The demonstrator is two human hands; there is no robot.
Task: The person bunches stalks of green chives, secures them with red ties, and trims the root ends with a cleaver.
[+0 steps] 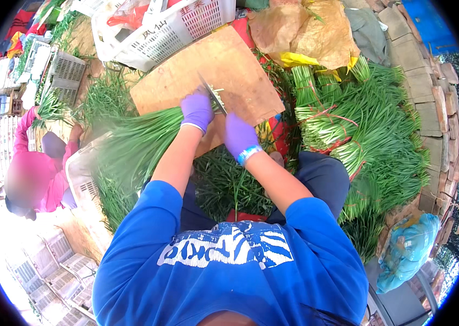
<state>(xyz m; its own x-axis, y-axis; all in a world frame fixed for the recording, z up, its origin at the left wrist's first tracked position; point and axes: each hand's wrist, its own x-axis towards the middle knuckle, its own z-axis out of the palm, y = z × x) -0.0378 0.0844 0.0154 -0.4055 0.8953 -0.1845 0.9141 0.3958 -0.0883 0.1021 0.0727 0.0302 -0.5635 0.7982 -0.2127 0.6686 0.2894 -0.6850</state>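
Both my hands wear purple gloves. My left hand (197, 110) is closed around a bunch of long chives (151, 129), whose leaves trail off to the left. The cut ends of the bunch lie on a wooden board (175, 68), under and beside the blade. My right hand (240, 136) grips a knife (213, 93) close to the board's near edge. Its blade slants up and left past my left fingers, and a few pale cut bits lie by it. The knife's handle is hidden inside my right hand.
Tied chive bundles (343, 125) are heaped on the right. A white plastic crate (159, 41) stands behind the board; brown paper (305, 30) covers the back right. Loose greens (229, 182) lie between my legs. At the left, a person in pink (42, 168) handles greens. A blue bag (409, 252) sits lower right.
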